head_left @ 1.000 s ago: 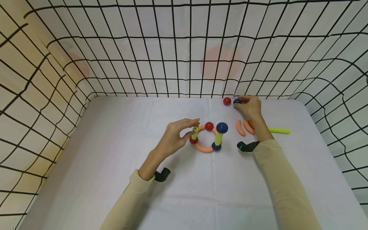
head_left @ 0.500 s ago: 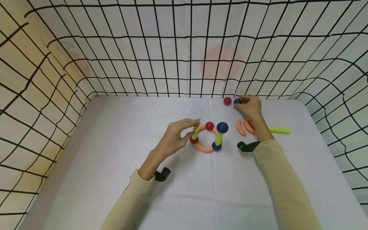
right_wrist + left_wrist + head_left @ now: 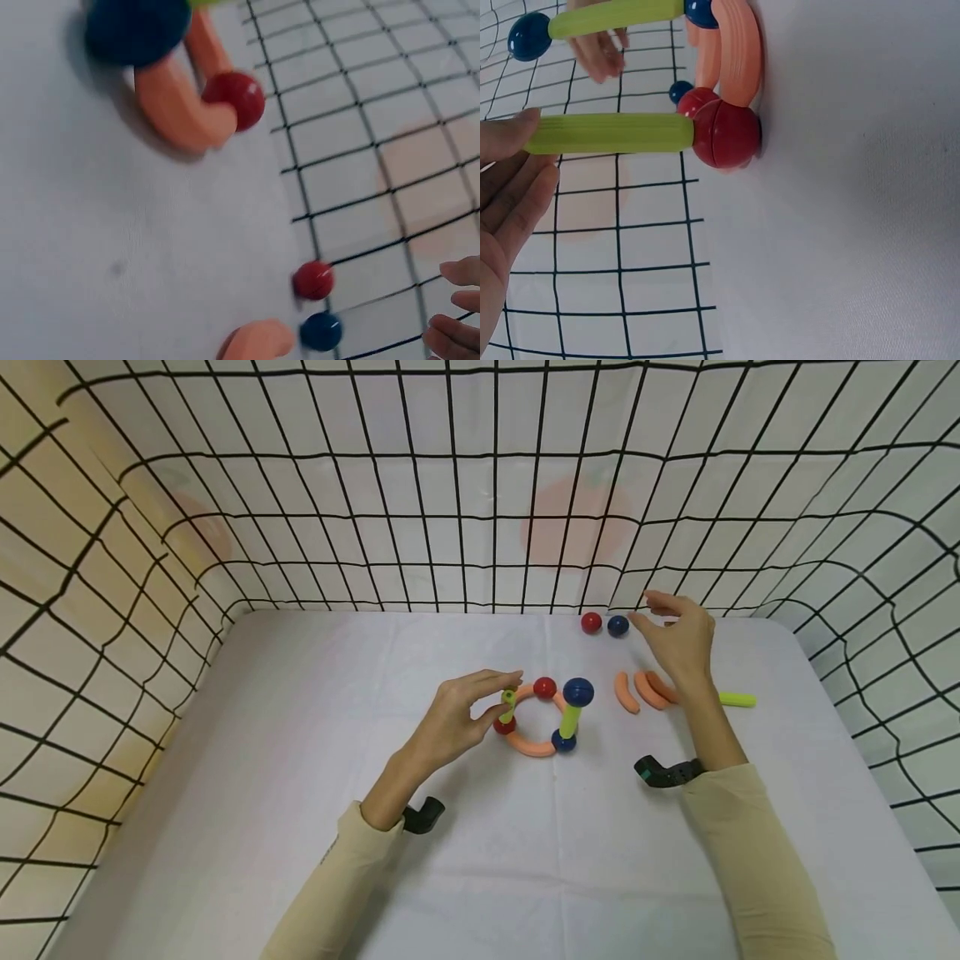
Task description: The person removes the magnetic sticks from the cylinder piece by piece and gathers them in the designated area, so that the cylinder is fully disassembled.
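My left hand (image 3: 455, 712) pinches the upper end of a short lime-green rod (image 3: 615, 133), thumb on one side and fingers on the other. The rod stands in a red ball (image 3: 726, 135) that is part of a ring of curved orange pieces (image 3: 531, 748). On the same ring are another red ball (image 3: 545, 687) and a low blue ball (image 3: 564, 741), from which a second green rod (image 3: 570, 722) rises to a blue ball (image 3: 578, 692) on top. My right hand (image 3: 681, 639) is raised just right of a loose blue ball (image 3: 618, 626), apart from it, with nothing visible in its fingers.
A loose red ball (image 3: 591, 623) lies left of the loose blue one, near the black wire grid (image 3: 495, 518) at the table's back. Loose curved orange pieces (image 3: 627, 693) and a green rod (image 3: 738, 699), partly hidden by the right arm, lie on the right of the white table.
My right hand has let go of the loose blue ball and moved away to the right, leaving it on the table. My left hand keeps its place on the green rod.
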`<state>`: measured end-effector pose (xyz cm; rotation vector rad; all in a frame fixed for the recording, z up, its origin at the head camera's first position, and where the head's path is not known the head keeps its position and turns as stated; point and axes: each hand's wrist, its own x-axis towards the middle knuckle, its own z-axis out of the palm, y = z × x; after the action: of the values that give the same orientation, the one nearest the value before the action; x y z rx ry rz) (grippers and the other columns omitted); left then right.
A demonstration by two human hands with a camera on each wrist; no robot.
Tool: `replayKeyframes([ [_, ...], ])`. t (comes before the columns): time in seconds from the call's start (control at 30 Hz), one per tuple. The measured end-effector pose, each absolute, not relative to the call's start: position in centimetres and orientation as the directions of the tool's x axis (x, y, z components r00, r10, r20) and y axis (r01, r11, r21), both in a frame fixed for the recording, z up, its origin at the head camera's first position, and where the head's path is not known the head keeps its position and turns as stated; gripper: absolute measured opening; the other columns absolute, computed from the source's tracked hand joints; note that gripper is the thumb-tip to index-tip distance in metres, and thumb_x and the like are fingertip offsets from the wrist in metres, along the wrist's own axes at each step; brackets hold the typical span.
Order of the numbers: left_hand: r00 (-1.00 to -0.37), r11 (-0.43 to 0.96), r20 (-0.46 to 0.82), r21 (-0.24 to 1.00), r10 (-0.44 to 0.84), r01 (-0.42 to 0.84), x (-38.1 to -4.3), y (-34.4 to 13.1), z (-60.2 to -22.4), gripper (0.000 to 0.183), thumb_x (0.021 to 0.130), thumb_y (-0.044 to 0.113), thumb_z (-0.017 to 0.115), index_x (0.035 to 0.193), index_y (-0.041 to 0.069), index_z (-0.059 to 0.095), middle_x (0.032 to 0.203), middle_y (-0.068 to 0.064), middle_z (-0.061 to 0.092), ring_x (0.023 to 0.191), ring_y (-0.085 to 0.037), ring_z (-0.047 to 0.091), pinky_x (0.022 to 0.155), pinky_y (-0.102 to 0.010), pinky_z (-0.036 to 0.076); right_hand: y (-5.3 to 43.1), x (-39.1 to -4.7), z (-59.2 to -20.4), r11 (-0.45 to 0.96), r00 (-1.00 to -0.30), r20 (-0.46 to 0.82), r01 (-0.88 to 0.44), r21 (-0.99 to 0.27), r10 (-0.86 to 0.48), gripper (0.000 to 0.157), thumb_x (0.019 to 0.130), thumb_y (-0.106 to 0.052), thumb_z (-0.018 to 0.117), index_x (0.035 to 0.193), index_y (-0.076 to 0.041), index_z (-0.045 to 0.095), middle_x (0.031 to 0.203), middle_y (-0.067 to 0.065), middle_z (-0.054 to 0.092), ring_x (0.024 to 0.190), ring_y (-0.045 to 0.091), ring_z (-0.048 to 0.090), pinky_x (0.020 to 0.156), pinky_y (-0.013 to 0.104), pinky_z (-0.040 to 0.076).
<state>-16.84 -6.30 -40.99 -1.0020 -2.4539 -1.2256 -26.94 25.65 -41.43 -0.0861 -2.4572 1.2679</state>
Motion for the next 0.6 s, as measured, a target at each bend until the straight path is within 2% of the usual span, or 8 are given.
replayKeyframes([
  [0.23, -0.748, 0.428, 0.471, 0.62, 0.467, 0.658, -16.9, -6.1, -41.0, 0.047, 0.086, -0.009, 0.077, 0.132, -0.001, 0.069, 0.121, -0.015, 0.076, 0.117, -0.025, 0.073, 0.103, -0.034, 0.057, 24.4, -22.8, -39.0, 0.604, -0.887, 0.436, -0.266, -0.751, 0.152, 0.033, 0.095, -0.019, 0.075, 0.127, -0.008, 0.075, 0.122, 0.013, 0.074, 0.108, 0.024, 0.066, 0.087, 0.019, 0.047],
  [0.4, -0.753, 0.441, 0.476, 0.614, 0.455, 0.655, -16.9, -6.1, -41.1, 0.045, 0.087, -0.009, 0.076, 0.131, -0.001, 0.07, 0.12, -0.013, 0.077, 0.116, -0.025, 0.073, 0.103, -0.033, 0.058, 23.9, -21.0, -39.0, 0.606, -0.883, 0.462, -0.325, -0.726, 0.08, 0.032, 0.094, -0.015, 0.076, 0.125, -0.008, 0.075, 0.12, 0.013, 0.075, 0.106, 0.019, 0.066, 0.087, 0.015, 0.046],
  [0.6, -0.753, 0.445, 0.49, 0.61, 0.439, 0.656, -16.9, -6.0, -41.2, 0.042, 0.088, -0.008, 0.076, 0.13, -0.002, 0.07, 0.118, -0.014, 0.077, 0.114, -0.025, 0.073, 0.102, -0.034, 0.058, 24.0, -19.9, -39.7, 0.531, -0.895, 0.433, -0.418, -0.737, -0.105, 0.035, 0.099, -0.014, 0.071, 0.133, -0.013, 0.071, 0.126, 0.009, 0.071, 0.107, -0.001, 0.061, 0.092, 0.013, 0.046],
])
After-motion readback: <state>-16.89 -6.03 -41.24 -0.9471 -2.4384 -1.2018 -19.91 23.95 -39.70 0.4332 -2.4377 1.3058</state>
